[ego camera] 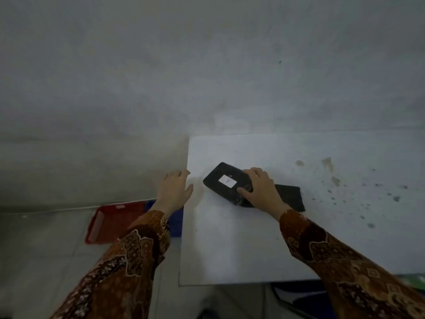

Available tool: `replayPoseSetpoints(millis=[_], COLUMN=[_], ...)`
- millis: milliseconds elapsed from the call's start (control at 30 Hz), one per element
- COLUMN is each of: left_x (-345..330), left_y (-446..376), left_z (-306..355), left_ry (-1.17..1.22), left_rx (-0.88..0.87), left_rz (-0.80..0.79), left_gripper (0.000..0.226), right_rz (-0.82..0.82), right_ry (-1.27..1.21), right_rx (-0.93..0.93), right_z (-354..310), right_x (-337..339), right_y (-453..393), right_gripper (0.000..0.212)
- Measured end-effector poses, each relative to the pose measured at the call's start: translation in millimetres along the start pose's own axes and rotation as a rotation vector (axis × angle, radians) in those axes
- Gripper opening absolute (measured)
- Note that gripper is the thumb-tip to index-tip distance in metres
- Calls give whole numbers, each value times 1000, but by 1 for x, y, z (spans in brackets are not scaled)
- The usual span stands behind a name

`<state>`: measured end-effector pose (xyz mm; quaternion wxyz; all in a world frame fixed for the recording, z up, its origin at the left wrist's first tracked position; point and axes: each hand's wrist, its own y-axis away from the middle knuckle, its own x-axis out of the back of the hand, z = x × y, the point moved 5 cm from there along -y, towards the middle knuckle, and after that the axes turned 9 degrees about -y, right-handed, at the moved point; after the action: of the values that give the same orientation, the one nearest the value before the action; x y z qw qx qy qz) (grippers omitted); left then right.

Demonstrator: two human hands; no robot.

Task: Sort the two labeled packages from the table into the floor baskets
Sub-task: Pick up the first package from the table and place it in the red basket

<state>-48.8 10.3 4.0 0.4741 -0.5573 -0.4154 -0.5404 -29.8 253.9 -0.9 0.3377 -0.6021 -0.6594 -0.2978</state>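
Here, the grey wall (pixel 207 65) fills most of what I see, running down to the tiled floor (pixel 46 261) on my left. Next in size is the white table (pixel 345 226), its top speckled with dark spots and a few brownish stains toward the right. My two arms reach forward in brown patterned sleeves (pixel 138 249).

On the floor to my left, just beside the table's edge, sits a red basket (pixel 110 222), and behind my left forearm a blue basket (pixel 176 222) shows only in part, tucked against the table.

On the table, near its left edge, lies a black package (pixel 224 180) with a white label (pixel 227 182) facing up. My right hand (pixel 262 189) is clamped on this package's right end, fingers over the far edge and thumb on the near edge. Under my right hand and wrist, a second black package (pixel 292 196) lies flat on the table, touching or overlapped by the first; I cannot see a label on it.

My left hand (pixel 174 189) holds nothing, fingers spread and loosely curved, at the table's left edge, close to the labelled package but apart from it.
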Motion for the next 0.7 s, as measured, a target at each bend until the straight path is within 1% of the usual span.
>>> replayPoseSetpoints(millis=[100, 133, 233, 300, 367, 467, 533, 633, 700], left_x=[-33, -43, -73, -88, -100, -108, -110, -103, -92], left_y=[-24, -30, -57, -74, -86, -95, -97, -94, -90], left_z=[-6, -5, 2, 8, 14, 20, 21, 23, 23], left_ry=[152, 198, 318, 388, 397, 330, 389, 672, 883], left_rx=[21, 34, 73, 109, 117, 89, 121, 245, 357], left_rz=[-84, -144, -287, -385, -453, -456, -440, -396, -335], left_gripper=[43, 45, 59, 67, 68, 59, 56, 40, 39], right_rz=[52, 68, 152, 206, 245, 251, 237, 223, 215], right_ry=[-142, -189, -355, -424, -487, -527, -541, -662, -741], right_rx=[-188, -252, -441, -508, -549, -573, -566, -567, -542], right_z=[23, 29, 46, 50, 54, 56, 57, 54, 51], right_x=[-19, -25, -38, -42, -46, -50, -50, -42, -31], right_y=[-10, -10, -17, -22, -25, -30, -34, -37, -39], right_gripper=[64, 66, 73, 73, 72, 62, 49, 37, 31])
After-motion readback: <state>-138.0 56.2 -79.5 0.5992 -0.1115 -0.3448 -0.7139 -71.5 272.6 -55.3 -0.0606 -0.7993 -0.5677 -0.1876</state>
